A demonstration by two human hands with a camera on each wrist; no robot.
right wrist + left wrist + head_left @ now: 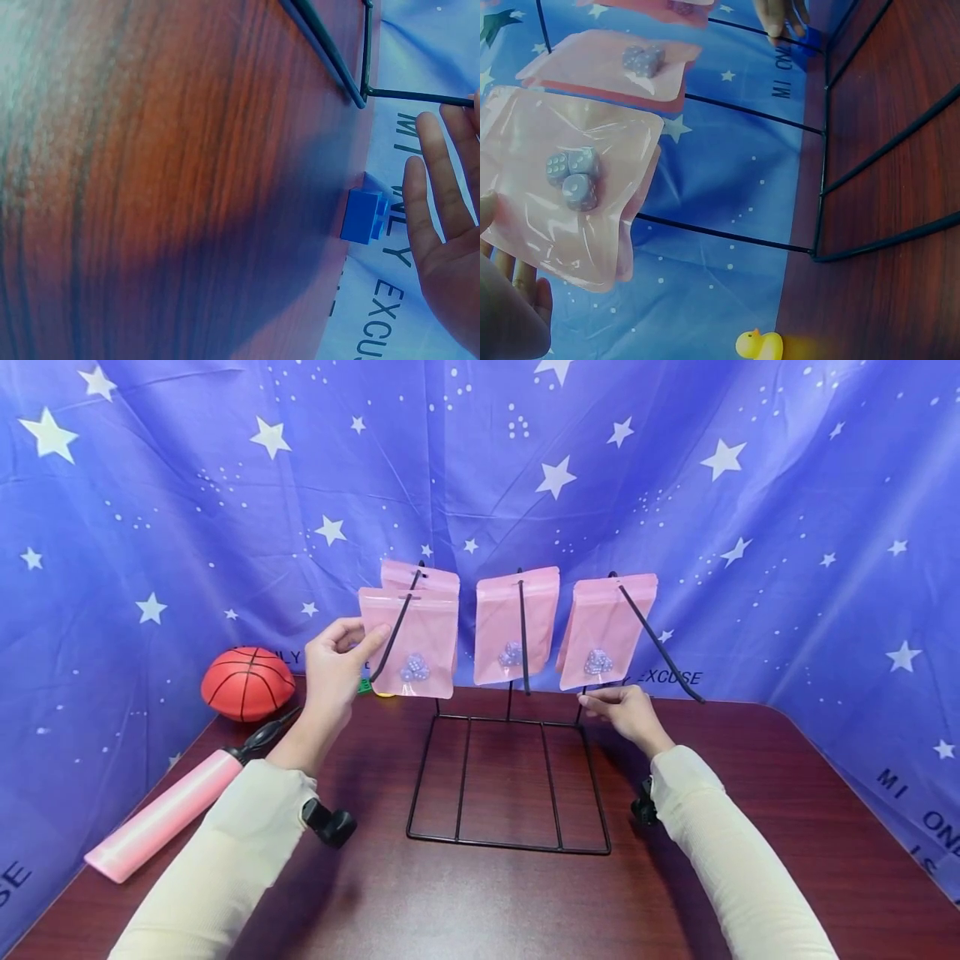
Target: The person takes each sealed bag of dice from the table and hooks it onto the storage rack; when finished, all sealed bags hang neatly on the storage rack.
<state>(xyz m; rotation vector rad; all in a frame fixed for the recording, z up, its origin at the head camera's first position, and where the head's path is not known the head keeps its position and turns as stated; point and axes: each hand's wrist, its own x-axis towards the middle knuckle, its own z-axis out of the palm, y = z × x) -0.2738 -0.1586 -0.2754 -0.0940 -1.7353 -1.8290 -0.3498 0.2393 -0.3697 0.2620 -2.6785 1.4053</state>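
Observation:
A black wire display rack point(510, 845) stands on the table with pink zip pouches hung from its three hooks. My left hand point(333, 664) pinches the left edge of the front pouch point(390, 672) on the left hook, thumb across its face. That hook passes through the pouch's top slot. Another pink pouch point(420, 575) hangs behind it. Three greyish-purple dice point(579, 191) show through the front pouch in the left wrist view. My right hand point(626, 714) holds the rack's right upright point(581, 714), just below the right pouch point(596, 635); its fingertips are partly cut off in the right wrist view.
A red toy basketball point(247, 685) and a pink hand pump point(168, 814) lie at the left. Behind the rack are a yellow rubber duck point(761, 345) and a blue toy block point(364, 216). A star-patterned blue curtain point(787, 568) surrounds the table point(480, 910).

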